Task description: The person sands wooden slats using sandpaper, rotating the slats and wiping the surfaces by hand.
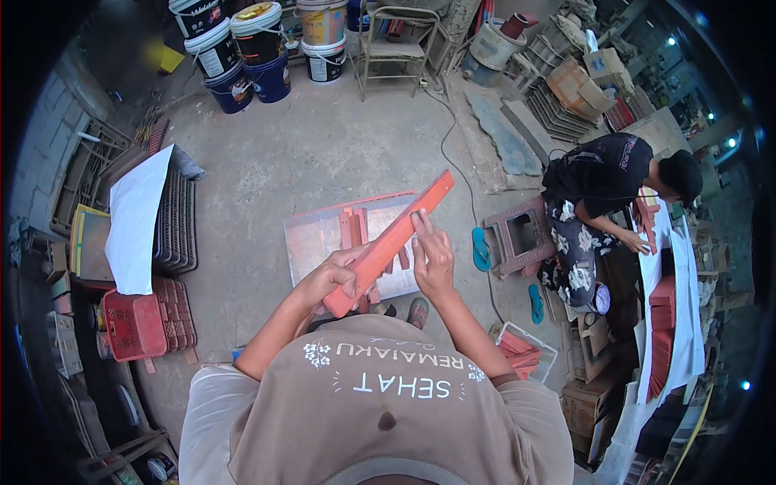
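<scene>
A long red-painted wooden bar [396, 238] slants up to the right in front of my shirt, with small holes or marks near its far end. Wrapped around its lower part is my left hand [327, 279], the thumb over the upper face. My right hand [434, 255] is farther up the bar, its bent fingers pressed against the right-hand edge; whether it also holds something small cannot be seen. Below the bar, a shallow pale tray [303, 242] with a red rim stands on the floor. Several red wooden strips [350, 230] lie in it, partly hidden by the bar and my hands.
A co-worker [598, 202] bends over red pieces on white sheeting [685, 323] at right. Near them are a stool [517, 234], slippers [481, 248] and a bin of red pieces [517, 356]. Red crates [133, 323] stand left, paint buckets [259, 48] behind. A cable [449, 145] crosses the floor.
</scene>
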`<state>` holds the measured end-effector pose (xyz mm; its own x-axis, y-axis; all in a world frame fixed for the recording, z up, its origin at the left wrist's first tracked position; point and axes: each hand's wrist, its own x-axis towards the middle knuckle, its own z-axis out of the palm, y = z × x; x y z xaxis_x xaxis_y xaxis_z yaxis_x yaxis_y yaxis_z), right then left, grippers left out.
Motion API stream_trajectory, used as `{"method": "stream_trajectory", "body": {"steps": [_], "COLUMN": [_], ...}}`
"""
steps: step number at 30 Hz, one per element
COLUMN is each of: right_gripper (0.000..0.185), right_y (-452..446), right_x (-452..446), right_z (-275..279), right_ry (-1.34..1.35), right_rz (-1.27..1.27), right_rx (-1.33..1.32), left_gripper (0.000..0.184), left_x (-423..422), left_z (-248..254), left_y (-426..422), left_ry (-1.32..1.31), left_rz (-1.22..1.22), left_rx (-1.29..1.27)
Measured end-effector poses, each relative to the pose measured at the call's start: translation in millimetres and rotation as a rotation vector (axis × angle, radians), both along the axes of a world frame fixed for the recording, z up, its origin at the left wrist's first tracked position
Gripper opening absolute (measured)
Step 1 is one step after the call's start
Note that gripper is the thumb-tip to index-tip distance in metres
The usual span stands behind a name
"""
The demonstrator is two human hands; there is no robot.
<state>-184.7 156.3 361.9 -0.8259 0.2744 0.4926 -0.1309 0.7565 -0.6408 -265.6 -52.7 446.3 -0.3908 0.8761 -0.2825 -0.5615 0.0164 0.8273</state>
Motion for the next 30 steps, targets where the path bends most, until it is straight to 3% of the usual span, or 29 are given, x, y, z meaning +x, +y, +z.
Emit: {"method": "stream_trajectory", "body": {"steps": [3,7,10,17,21,25,30], "right_gripper": [0.044,0.044,0.051,0.048,0.051,0.053,0.055], "right_y": [-28,-23,-36,-17,-43,-16,-42], "right_x": [13,6,14,-1,13,-7,11], "right_z": [18,14,15,10,18,3,22], "right_ry": [0.112,0.086,0.149,0.092,0.083,0.040,0.111], "right_rz": [0.213,0.135,0.285,0.099,0.216,0.056,0.219], "right_rx": [0.130,0.120,0.156,0.207,0.186,0.198,0.129], "left_gripper": [0.085,0.084,0.083,0.084,0.083,0.086,0.091], "left_x": [-2,-3,-2,-1,0,5,6], "left_z": [-14,-15,-12,-18,-15,-17,-19], "left_y": [1,0,1,0,1,6,10], "left_ry": [-0.025,-0.045,-0.089,-0.030,0.014,0.169,0.256], "left_rz": [0.038,0.061,0.118,0.085,0.110,0.102,0.129], "left_rx": [0.036,0.034,0.034,0.028,0.004,-0.046,-0.064]}}
